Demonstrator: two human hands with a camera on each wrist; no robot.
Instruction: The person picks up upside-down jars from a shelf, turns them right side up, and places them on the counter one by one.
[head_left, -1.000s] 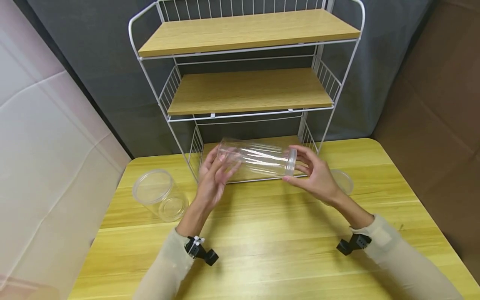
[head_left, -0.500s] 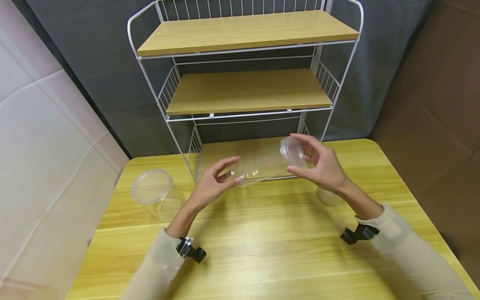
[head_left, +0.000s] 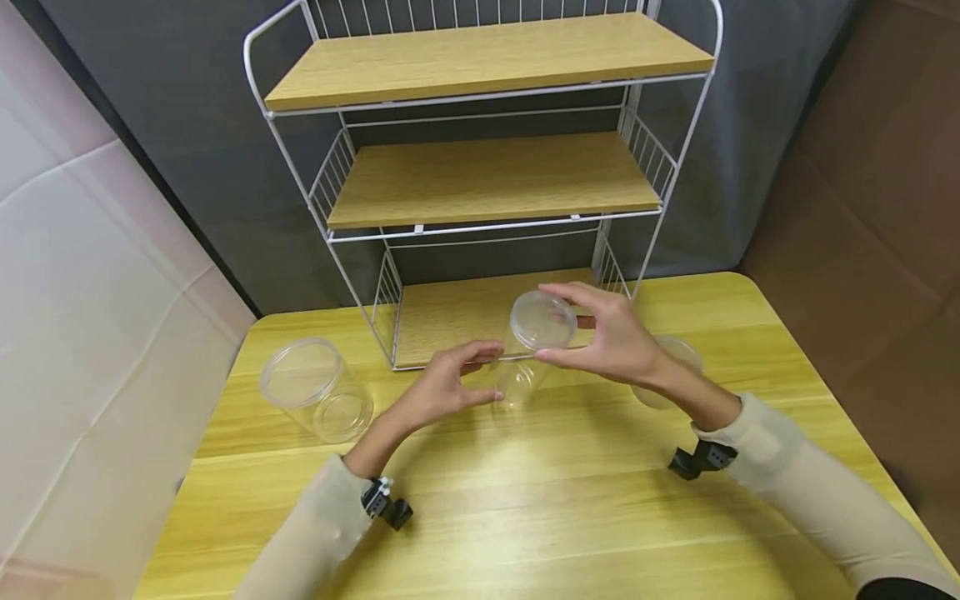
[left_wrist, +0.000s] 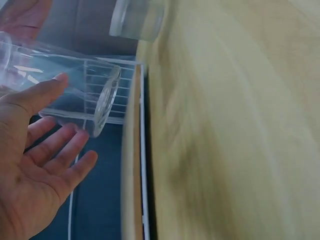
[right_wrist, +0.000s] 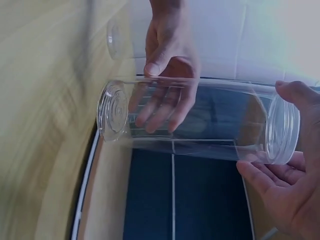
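A tall clear plastic jar (head_left: 521,367) with a frosted lid (head_left: 543,320) is tilted in the air before the lowest shelf. My right hand (head_left: 607,329) grips it at the lid end, thumb on the near side and fingers on the far side. Beside the jar's base is my left hand (head_left: 450,383), its thumb and fingers spread and fairly straight. In the left wrist view, the left thumb overlaps the jar (left_wrist: 75,85) and the fingers lie below it; firm contact cannot be told. Through the jar wall (right_wrist: 200,110), the right wrist view shows the left fingers.
A white wire rack (head_left: 495,218) with three wooden shelves stands at the back of the yellow wooden table (head_left: 480,517). On the table at left stands a wide clear jar (head_left: 315,387). Another clear container (head_left: 678,354) is partly hidden behind the right hand.
The jar has turned from lying nearly level to leaning upright, its lid facing up toward me. The left hand has loosened from its base end and moved right; the right hand has kept the lid end.
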